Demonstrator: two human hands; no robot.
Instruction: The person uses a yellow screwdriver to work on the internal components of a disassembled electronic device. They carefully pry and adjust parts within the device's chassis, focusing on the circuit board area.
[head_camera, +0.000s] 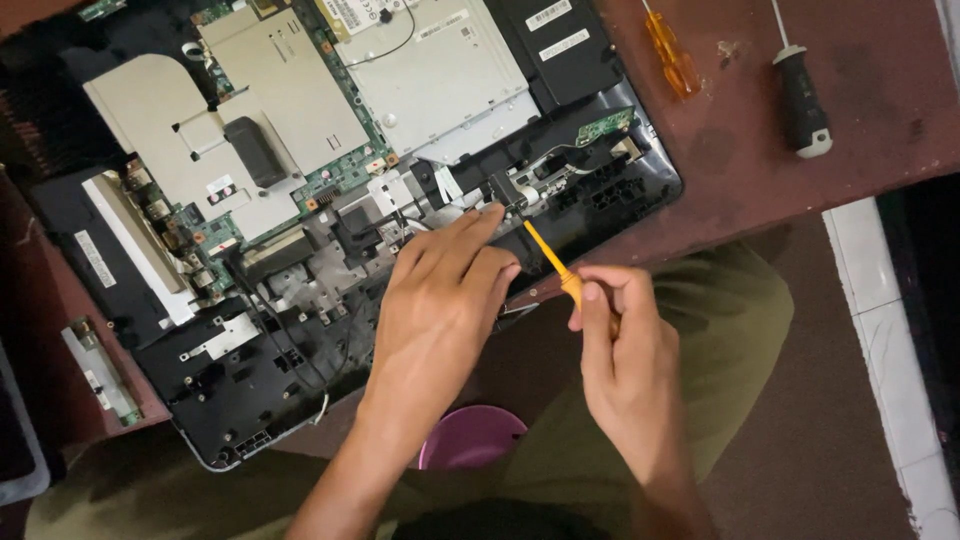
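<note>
An opened laptop chassis lies on a dark red table, its green circuit board and grey metal shields exposed. My left hand rests flat on the chassis near its front edge, with the fingers reaching toward a small black part. My right hand grips the orange handle of a small yellow screwdriver. Its tip points up and left at that black part, just beside my left fingertips.
An orange-handled screwdriver and a black-and-white-handled screwdriver lie on the table at the upper right. A purple bowl sits below the table edge by my olive-clad lap. White floor tiles run along the right.
</note>
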